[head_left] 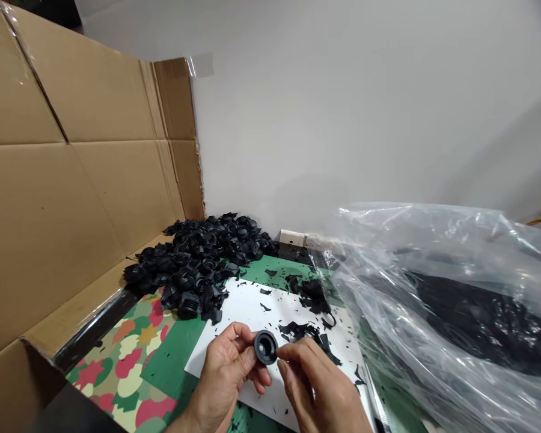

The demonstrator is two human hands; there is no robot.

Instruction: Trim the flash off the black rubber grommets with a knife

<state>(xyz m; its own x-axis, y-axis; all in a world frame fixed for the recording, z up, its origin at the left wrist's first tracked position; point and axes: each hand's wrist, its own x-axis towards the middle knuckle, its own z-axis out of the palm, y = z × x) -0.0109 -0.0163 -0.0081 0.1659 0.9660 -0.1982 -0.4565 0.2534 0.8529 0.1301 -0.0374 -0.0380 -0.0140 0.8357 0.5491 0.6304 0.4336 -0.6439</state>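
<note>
Between the thumb and fingers of my left hand (228,367) is a round black rubber part (258,356), its hollow opening turned up towards me. My right hand (318,385) has its thumb and index finger pinched together right at the part's right edge. Whatever sits between those fingertips is too small to make out. Both hands are above a white sheet (207,349) strewn with black rubber scraps (304,331). To the far left of the sheet lies a large pile of similar ribbed black parts (202,252).
Cardboard box walls (112,102) rise on the left. A clear plastic bag (433,240) with black contents fills the right side. Beneath the sheet is a green surface (171,355), with a patterned sheet (130,361) on its left. A pale wall (342,108) stands behind.
</note>
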